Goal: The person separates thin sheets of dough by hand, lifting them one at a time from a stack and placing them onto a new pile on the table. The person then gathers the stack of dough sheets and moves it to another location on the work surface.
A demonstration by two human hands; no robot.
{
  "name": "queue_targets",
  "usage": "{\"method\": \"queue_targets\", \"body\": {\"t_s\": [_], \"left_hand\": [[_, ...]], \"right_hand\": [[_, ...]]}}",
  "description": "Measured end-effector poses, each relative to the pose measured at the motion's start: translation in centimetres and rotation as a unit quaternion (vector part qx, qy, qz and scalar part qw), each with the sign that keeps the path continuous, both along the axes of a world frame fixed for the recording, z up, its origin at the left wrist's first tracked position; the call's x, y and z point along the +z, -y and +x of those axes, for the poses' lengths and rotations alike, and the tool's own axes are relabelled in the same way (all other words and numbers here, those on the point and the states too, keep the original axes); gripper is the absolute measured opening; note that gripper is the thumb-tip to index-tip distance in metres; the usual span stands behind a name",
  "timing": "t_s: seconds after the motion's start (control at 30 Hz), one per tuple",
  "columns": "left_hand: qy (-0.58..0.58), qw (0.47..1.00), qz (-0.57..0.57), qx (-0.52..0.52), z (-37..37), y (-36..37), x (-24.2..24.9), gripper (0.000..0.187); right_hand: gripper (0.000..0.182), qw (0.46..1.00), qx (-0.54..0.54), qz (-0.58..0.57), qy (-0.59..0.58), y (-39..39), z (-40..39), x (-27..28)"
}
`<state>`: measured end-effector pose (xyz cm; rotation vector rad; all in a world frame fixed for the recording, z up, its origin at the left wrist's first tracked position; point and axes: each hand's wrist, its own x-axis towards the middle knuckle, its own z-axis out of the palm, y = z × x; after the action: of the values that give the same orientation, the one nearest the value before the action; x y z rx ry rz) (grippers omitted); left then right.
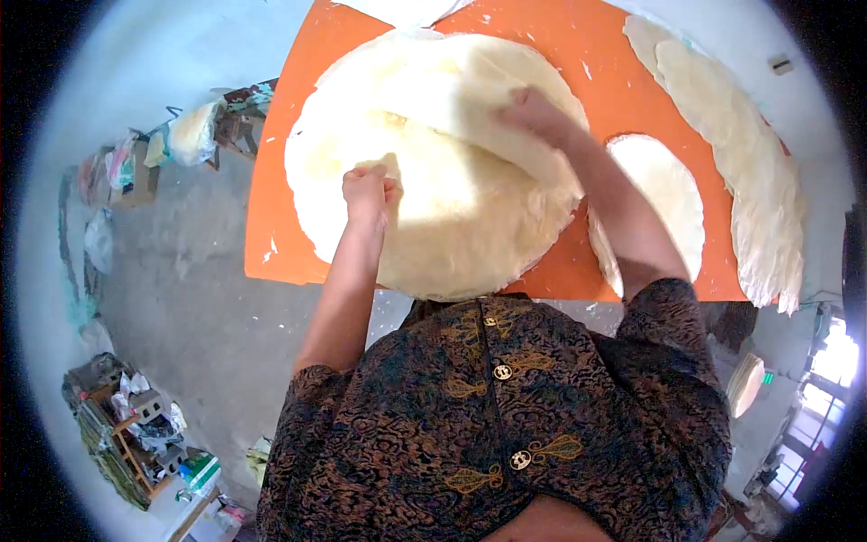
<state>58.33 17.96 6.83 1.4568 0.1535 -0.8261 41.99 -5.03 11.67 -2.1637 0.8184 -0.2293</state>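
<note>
A big round stack of thin, pale flatbread sheets [461, 244] lies before me, reaching the table's near edge. On its upper right, a sheet [488, 117] is raised or folded, its loose edge running from the middle toward the right rim. My right hand [533, 113] is over this sheet with fingers curled; motion blurs it, and what it grips, if anything, is hidden. Over the left part of the stack, my left hand [368, 191] is closed, thumb and fingers together. Whatever lies between those fingers does not show.
The orange tabletop [637, 77] carries pale scraps. A smaller round sheet [664, 194] sits under my right forearm, and long overlapping sheets [731, 135] line the right edge. Another pale sheet [406, 9] is at the far edge. A cluttered shelf [131, 425] stands lower left.
</note>
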Motion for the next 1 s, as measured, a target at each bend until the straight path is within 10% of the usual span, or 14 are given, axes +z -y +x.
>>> {"method": "queue_targets", "body": {"t_s": [0.13,0.2,0.37,0.63,1.0], "left_hand": [[-0.057,0.998,-0.033,-0.011,1.3,1.2,-0.1,0.015],[-0.058,0.997,-0.033,-0.037,1.5,1.4,0.0,0.016],[-0.038,0.994,-0.088,-0.049,2.5,1.4,-2.0,0.015],[-0.135,0.987,-0.08,0.027,3.9,0.3,-1.6,0.013],[-0.06,0.983,-0.113,-0.135,3.9,0.5,-1.2,0.004]], "right_hand": [[0.024,0.981,-0.023,-0.191,-0.011,3.4,1.7,13.4],[0.019,0.862,-0.099,-0.496,-0.025,6.2,2.8,15.8],[0.022,0.89,-0.114,-0.428,-0.107,-2.6,5.4,19.4],[0.013,0.934,0.113,-0.296,-0.165,-11.3,8.0,-4.8],[0.012,0.949,0.055,-0.271,-0.153,-14.0,9.8,-0.8]]}}
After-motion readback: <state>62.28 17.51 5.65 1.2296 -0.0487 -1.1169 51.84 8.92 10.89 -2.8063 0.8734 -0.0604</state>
